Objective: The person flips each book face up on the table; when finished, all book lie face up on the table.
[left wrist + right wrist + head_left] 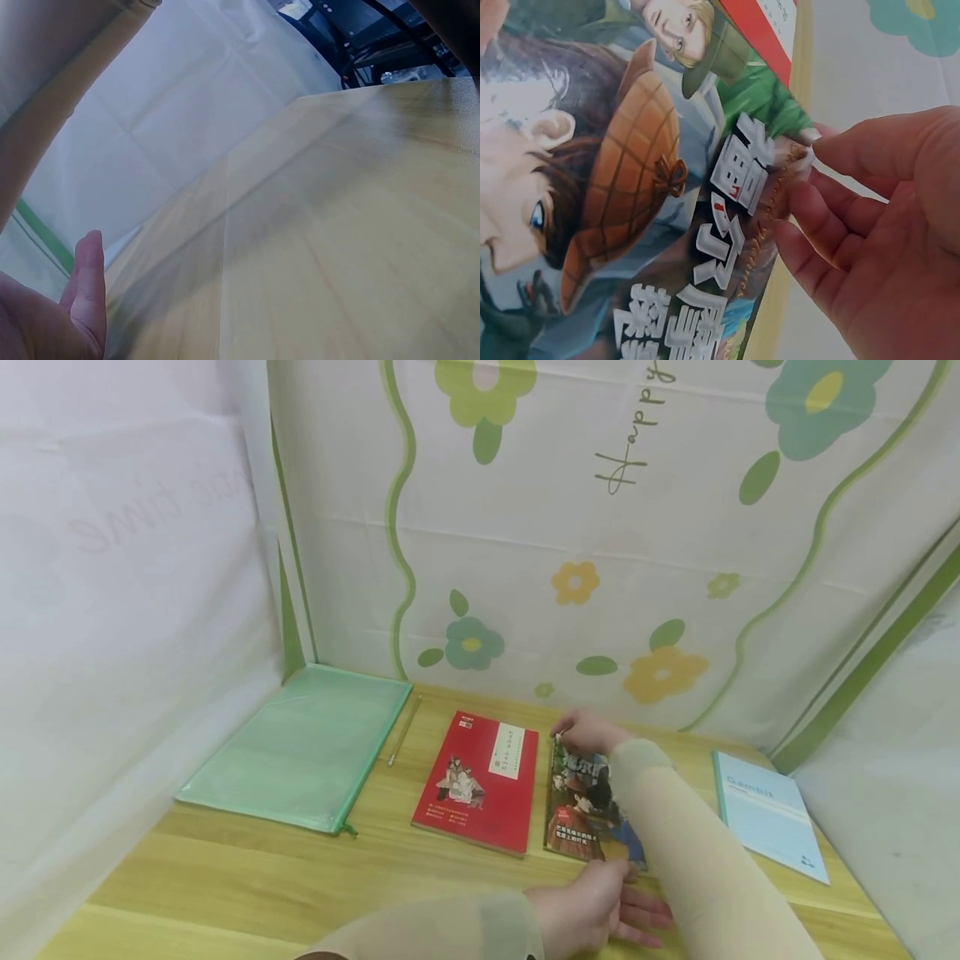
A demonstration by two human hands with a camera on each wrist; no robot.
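Note:
A paperback book with a colourful illustrated cover (573,814) lies on the wooden table, partly hidden by my right forearm. My right hand (588,732) is at its far edge. In the right wrist view, thumb and curled fingers of that hand (877,195) pinch the book's top corner and edge, beside large silver characters on the cover (731,184). At the near edge is my left hand (588,906), its thumb overlapping the book's lower border and its other fingers stretched out to the right. The left wrist view catches only part of this hand (56,315).
Left of the illustrated book lies a red book (480,793), then a pencil (405,731) and a green zip pouch (300,743). A pale blue notebook (768,814) lies at the right. White printed cloth (510,552) walls the table's back and sides.

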